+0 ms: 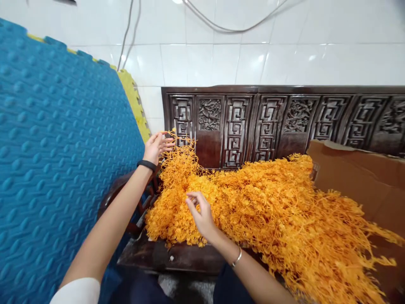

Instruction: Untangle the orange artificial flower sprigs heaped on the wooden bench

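A long heap of orange artificial sprigs [259,198], thin and branching, lies across a dark wooden bench [177,257]. My left hand [155,147], a black band at its wrist, is at the heap's raised left end. Its fingers are stretched out and apart, and a thin orange strand runs by the fingertips. Lower down, over the front of the heap, my right hand [202,215] has its thumb and index finger bent close together in a pinch. Whatever lies between those tips cannot be made out. A silver bangle circles the right wrist.
Blue foam mats [63,139] with a yellow layer behind stand upright on the left. The bench's carved backrest [209,147] rises behind the heap, before a white tiled wall [202,63]. Brown cardboard [348,173] is at the right. A loose cable [228,30] hangs above.
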Action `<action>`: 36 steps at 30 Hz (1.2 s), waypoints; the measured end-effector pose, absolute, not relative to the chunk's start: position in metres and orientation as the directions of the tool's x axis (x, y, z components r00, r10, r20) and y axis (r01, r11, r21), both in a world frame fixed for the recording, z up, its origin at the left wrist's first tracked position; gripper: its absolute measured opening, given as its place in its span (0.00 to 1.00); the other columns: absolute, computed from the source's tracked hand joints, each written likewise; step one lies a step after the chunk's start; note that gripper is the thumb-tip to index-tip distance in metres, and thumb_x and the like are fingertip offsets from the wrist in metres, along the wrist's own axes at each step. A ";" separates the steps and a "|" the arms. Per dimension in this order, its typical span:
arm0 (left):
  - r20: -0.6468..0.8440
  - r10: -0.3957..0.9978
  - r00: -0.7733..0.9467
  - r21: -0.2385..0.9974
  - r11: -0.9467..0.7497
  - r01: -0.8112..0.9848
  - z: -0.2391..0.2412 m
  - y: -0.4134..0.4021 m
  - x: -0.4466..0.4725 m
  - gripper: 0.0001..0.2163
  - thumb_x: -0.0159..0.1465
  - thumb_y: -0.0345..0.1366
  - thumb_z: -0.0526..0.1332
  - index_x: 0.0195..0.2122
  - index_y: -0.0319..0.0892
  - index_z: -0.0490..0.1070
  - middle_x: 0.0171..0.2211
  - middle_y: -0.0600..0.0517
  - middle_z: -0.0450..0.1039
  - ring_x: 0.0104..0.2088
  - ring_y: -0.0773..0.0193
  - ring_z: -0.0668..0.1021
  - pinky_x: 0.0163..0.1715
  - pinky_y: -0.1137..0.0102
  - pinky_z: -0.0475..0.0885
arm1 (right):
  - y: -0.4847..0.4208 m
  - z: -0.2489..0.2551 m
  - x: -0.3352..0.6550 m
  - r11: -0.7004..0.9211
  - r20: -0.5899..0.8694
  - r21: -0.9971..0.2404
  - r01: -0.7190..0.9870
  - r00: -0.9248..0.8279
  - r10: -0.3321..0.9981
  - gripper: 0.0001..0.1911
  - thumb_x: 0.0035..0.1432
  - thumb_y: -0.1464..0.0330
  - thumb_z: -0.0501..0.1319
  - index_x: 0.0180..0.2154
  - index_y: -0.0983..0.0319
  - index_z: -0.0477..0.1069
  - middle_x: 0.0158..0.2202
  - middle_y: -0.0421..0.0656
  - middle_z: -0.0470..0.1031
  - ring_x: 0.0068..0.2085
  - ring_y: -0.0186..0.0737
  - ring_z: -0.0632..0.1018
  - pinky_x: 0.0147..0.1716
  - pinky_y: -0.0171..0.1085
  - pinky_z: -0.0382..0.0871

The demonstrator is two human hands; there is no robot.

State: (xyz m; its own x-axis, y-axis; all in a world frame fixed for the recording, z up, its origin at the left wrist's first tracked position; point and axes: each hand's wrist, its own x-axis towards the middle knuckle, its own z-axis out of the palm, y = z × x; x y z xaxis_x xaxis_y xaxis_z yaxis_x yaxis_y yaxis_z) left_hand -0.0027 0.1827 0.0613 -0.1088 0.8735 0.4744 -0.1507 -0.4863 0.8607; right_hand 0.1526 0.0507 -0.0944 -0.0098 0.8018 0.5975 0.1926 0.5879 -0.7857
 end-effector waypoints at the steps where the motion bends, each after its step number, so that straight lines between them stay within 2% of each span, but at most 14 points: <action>1: 0.486 0.867 -0.112 0.857 -0.498 -0.135 0.070 0.195 0.001 0.14 0.62 0.43 0.56 0.42 0.38 0.68 0.30 0.46 0.77 0.27 0.64 0.80 0.25 0.73 0.74 | 0.049 -0.094 0.150 0.595 0.600 -0.782 0.186 -0.034 0.800 0.11 0.60 0.62 0.54 0.40 0.61 0.68 0.35 0.44 0.70 0.36 0.36 0.72 0.37 0.36 0.67; 5: 0.537 0.828 -0.160 0.836 -0.547 -0.025 0.089 0.246 0.011 0.17 0.62 0.44 0.55 0.48 0.39 0.68 0.32 0.48 0.76 0.25 0.68 0.78 0.23 0.76 0.72 | 0.047 -0.094 0.143 0.622 0.603 -0.761 0.182 -0.153 0.783 0.11 0.59 0.63 0.54 0.41 0.60 0.68 0.35 0.43 0.70 0.35 0.36 0.73 0.37 0.35 0.68; 9: 0.536 0.819 -0.208 0.844 -0.509 0.170 0.065 0.290 0.017 0.18 0.62 0.42 0.55 0.49 0.39 0.68 0.35 0.48 0.76 0.29 0.68 0.78 0.25 0.77 0.71 | 0.048 -0.091 0.138 0.654 0.604 -0.728 0.207 -0.260 0.754 0.12 0.60 0.62 0.53 0.42 0.60 0.67 0.36 0.43 0.70 0.36 0.35 0.73 0.37 0.34 0.69; 11: 0.513 0.831 -0.213 0.844 -0.444 0.301 0.040 0.304 0.017 0.16 0.61 0.41 0.56 0.45 0.37 0.72 0.35 0.47 0.76 0.35 0.63 0.78 0.31 0.72 0.72 | 0.046 -0.088 0.136 0.672 0.595 -0.692 0.262 -0.321 0.737 0.13 0.61 0.62 0.52 0.43 0.61 0.67 0.37 0.44 0.70 0.37 0.35 0.73 0.38 0.34 0.69; 13: 0.490 0.847 -0.207 0.820 -0.368 0.438 0.015 0.312 0.016 0.13 0.59 0.40 0.59 0.40 0.36 0.73 0.38 0.47 0.75 0.43 0.59 0.76 0.43 0.63 0.70 | 0.041 -0.084 0.133 0.708 0.594 -0.633 0.313 -0.391 0.704 0.14 0.61 0.63 0.51 0.44 0.63 0.67 0.38 0.45 0.71 0.38 0.36 0.73 0.39 0.35 0.69; 15: 0.474 0.857 -0.202 0.775 -0.297 0.558 -0.003 0.313 0.013 0.12 0.58 0.40 0.61 0.39 0.37 0.73 0.45 0.44 0.72 0.51 0.53 0.70 0.52 0.54 0.62 | 0.036 -0.079 0.131 0.760 0.600 -0.562 0.326 -0.472 0.646 0.15 0.62 0.63 0.49 0.44 0.64 0.67 0.40 0.46 0.71 0.40 0.37 0.73 0.42 0.35 0.68; 18: 0.460 0.869 -0.183 0.697 -0.226 0.680 -0.014 0.307 0.007 0.16 0.55 0.39 0.62 0.44 0.39 0.72 0.55 0.37 0.63 0.60 0.41 0.58 0.57 0.47 0.50 | 0.030 -0.074 0.127 0.819 0.599 -0.469 0.330 -0.563 0.570 0.16 0.63 0.63 0.47 0.44 0.65 0.67 0.40 0.47 0.72 0.41 0.37 0.73 0.43 0.33 0.67; 22: 0.452 0.883 -0.129 0.625 -0.209 0.752 -0.009 0.286 0.005 0.27 0.54 0.40 0.61 0.54 0.32 0.64 0.58 0.29 0.56 0.60 0.33 0.54 0.56 0.44 0.47 | 0.033 -0.076 0.118 0.836 0.585 -0.394 0.381 -0.598 0.548 0.16 0.64 0.64 0.46 0.43 0.65 0.66 0.39 0.46 0.72 0.40 0.36 0.73 0.41 0.32 0.67; 25: 0.536 0.841 -0.075 0.574 -0.297 0.763 -0.003 0.263 0.015 0.31 0.60 0.43 0.55 0.61 0.30 0.52 0.62 0.31 0.49 0.62 0.40 0.52 0.59 0.51 0.45 | 0.040 -0.085 0.106 0.835 0.545 -0.338 0.433 -0.634 0.549 0.15 0.64 0.64 0.46 0.40 0.64 0.67 0.37 0.45 0.71 0.39 0.35 0.73 0.40 0.32 0.66; 27: 0.667 0.745 0.018 0.473 -0.441 0.763 0.000 0.244 0.028 0.31 0.62 0.43 0.51 0.63 0.31 0.48 0.63 0.35 0.48 0.63 0.47 0.52 0.61 0.58 0.45 | 0.045 -0.092 0.096 0.829 0.492 -0.288 0.479 -0.669 0.558 0.14 0.64 0.64 0.46 0.38 0.63 0.67 0.36 0.45 0.71 0.36 0.36 0.73 0.37 0.33 0.66; 30: 0.789 0.575 0.215 0.263 -0.633 0.728 0.000 0.209 0.057 0.29 0.62 0.42 0.52 0.61 0.30 0.51 0.61 0.35 0.54 0.61 0.49 0.57 0.59 0.56 0.52 | 0.051 -0.101 0.087 0.795 0.414 -0.264 0.546 -0.680 0.605 0.11 0.62 0.66 0.49 0.37 0.64 0.68 0.36 0.46 0.72 0.34 0.38 0.74 0.32 0.35 0.67; 32: 0.818 0.445 0.363 0.106 -0.738 0.666 -0.005 0.180 0.077 0.25 0.63 0.39 0.52 0.58 0.30 0.55 0.58 0.35 0.60 0.58 0.51 0.63 0.55 0.57 0.60 | 0.056 -0.105 0.090 0.747 0.382 -0.315 0.586 -0.642 0.665 0.10 0.59 0.68 0.52 0.36 0.65 0.69 0.35 0.47 0.73 0.34 0.41 0.75 0.32 0.36 0.67; 34: 0.828 0.268 0.493 -0.098 -0.797 0.596 -0.013 0.148 0.094 0.16 0.65 0.35 0.48 0.49 0.33 0.65 0.49 0.39 0.69 0.50 0.55 0.71 0.47 0.61 0.66 | 0.063 -0.107 0.104 0.675 0.391 -0.406 0.616 -0.550 0.738 0.07 0.57 0.70 0.56 0.35 0.66 0.70 0.35 0.47 0.74 0.36 0.42 0.75 0.35 0.37 0.69; 36: 0.815 0.210 0.540 -0.161 -0.813 0.559 -0.024 0.116 0.105 0.12 0.66 0.33 0.47 0.39 0.37 0.69 0.41 0.44 0.74 0.41 0.59 0.74 0.41 0.63 0.67 | 0.072 -0.110 0.127 0.616 0.427 -0.486 0.620 -0.447 0.786 0.08 0.56 0.72 0.58 0.38 0.66 0.70 0.38 0.47 0.74 0.40 0.42 0.74 0.40 0.40 0.69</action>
State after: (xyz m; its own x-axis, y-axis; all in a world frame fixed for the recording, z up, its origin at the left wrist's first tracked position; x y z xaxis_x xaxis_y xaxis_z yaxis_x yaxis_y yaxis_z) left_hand 0.1047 0.1158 -0.0238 0.5399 0.2098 0.8152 0.5592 -0.8132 -0.1611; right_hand 0.1271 0.0715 -0.1099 -0.4467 0.7862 0.4270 0.6201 0.6161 -0.4857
